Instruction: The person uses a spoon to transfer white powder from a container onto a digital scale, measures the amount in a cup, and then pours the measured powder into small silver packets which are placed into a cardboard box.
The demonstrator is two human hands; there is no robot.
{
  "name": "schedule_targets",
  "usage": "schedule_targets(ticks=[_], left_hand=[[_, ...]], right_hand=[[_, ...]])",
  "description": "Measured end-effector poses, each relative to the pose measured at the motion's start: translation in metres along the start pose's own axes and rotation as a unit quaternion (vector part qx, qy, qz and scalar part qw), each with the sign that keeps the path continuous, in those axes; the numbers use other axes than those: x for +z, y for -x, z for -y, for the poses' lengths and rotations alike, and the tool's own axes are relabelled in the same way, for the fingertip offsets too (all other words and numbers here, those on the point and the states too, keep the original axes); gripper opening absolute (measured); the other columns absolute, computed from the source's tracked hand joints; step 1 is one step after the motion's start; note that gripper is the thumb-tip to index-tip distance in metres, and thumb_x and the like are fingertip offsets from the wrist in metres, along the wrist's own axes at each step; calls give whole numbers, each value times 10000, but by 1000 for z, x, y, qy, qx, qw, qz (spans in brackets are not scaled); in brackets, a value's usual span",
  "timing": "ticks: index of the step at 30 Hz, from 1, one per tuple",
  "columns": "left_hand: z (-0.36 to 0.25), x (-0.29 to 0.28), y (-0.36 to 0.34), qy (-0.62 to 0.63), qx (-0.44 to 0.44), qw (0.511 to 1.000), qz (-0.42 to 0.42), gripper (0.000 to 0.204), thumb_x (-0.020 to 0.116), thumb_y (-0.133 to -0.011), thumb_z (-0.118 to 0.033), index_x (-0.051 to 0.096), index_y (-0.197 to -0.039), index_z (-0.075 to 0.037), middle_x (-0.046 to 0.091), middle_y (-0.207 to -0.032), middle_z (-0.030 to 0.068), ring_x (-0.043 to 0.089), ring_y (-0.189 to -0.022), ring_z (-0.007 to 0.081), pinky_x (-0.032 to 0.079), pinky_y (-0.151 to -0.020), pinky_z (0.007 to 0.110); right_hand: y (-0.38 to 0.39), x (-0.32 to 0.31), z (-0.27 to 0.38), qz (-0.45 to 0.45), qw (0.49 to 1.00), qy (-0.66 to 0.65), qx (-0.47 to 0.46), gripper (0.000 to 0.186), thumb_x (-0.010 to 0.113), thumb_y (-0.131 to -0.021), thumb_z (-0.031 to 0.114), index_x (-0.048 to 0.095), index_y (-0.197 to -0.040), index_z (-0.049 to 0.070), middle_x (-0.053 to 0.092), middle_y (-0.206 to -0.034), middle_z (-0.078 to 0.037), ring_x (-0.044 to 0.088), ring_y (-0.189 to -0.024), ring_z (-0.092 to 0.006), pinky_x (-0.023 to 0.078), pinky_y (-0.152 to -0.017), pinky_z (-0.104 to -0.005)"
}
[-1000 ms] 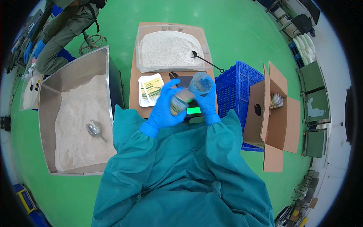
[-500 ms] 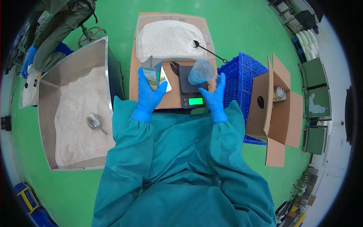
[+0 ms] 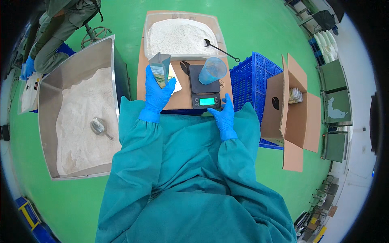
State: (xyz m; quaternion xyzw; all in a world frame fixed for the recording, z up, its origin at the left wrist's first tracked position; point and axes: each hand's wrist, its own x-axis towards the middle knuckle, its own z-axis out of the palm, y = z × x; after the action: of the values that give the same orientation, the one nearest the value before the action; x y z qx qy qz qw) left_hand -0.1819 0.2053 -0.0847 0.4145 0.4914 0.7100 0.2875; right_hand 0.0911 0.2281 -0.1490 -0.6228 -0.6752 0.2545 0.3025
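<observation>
Packet (image 3: 159,65): in our left hand (image 3: 157,91), held mouth-up over the work surface, left of the scale (image 3: 197,86); how full it is, we cannot tell.
Left hand: our gloved fingers and thumb are curled firmly around the packet's lower part.
Right hand (image 3: 225,117): our fingers are parted and loosely bent, with nothing visible between them, close by the scale's near right corner; whether a fingertip touches it, we cannot tell.
Cup (image 3: 213,71): a second ago our right hand held it beside the packet; now it stands on the scale's plate, out of our grasp.
What that means: we judge the cup's part finished for the moment, leaving our right hand free while the left alone supports the packet.
Packet's make: thin, foldable film, greyish outside at the top, printed green and yellow lower down, its mouth spread into an angular tube.
Cup's make: translucent blue, smooth, round, slightly tapered.
Scale's make: flat black plate, with a lit green display (image 3: 207,101).
Tub (image 3: 221,38): clear-walled, heaped with pale, grainy powder (image 3: 178,36); a slim black spoon (image 3: 222,51) rests across its edge.
Work surface (image 3: 178,101): plain brown cardboard.
Bin (image 3: 49,121): dull sheet metal, holding fine beige powder and a shiny rounded scoop (image 3: 98,126).
</observation>
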Motion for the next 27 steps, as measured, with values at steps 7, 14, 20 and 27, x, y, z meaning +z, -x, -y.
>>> schedule_targets(ticks=[7, 14, 20, 27], left_hand=[[6, -4, 1, -20, -1, 1000, -13, 611, 728, -724, -149, 401, -1225, -24, 532, -1067, 128, 571, -952, 207, 505, -797, 359], [-1, -1, 0, -22, 26, 999, -8, 590, 722, -729, -143, 408, -1215, -30, 533, -1058, 120, 571, -951, 194, 508, -795, 355], [-2, -2, -1, -19, 21, 1000, -2, 568, 716, -733, -142, 413, -1201, -29, 529, -1050, 116, 569, -941, 188, 512, -790, 348], [2, -1, 2, -39, 18, 999, -3, 566, 714, -733, -141, 412, -1198, -27, 527, -1046, 116, 570, -939, 187, 516, -789, 350]], right_hand=[[-3, 10, 0, 10, 1000, 3, -8, 971, 888, -587, 176, 357, -1375, -22, 547, -1200, -207, 544, -1090, -323, 455, -931, -418], [-19, 23, 4, 8, 996, -85, -5, 917, 877, -605, 148, 381, -1354, -39, 552, -1219, -218, 553, -1105, -324, 450, -946, -415], [-13, 16, 22, 7, 999, 30, -21, 1119, 878, -572, 363, 262, -1417, -36, 412, -1341, -282, 411, -1246, -391, 335, -1045, -475], [-9, 48, 85, -19, 979, 201, 13, 1335, 838, -529, 525, 51, -1472, 4, 195, -1434, -343, 246, -1328, -462, 239, -1052, -588]])
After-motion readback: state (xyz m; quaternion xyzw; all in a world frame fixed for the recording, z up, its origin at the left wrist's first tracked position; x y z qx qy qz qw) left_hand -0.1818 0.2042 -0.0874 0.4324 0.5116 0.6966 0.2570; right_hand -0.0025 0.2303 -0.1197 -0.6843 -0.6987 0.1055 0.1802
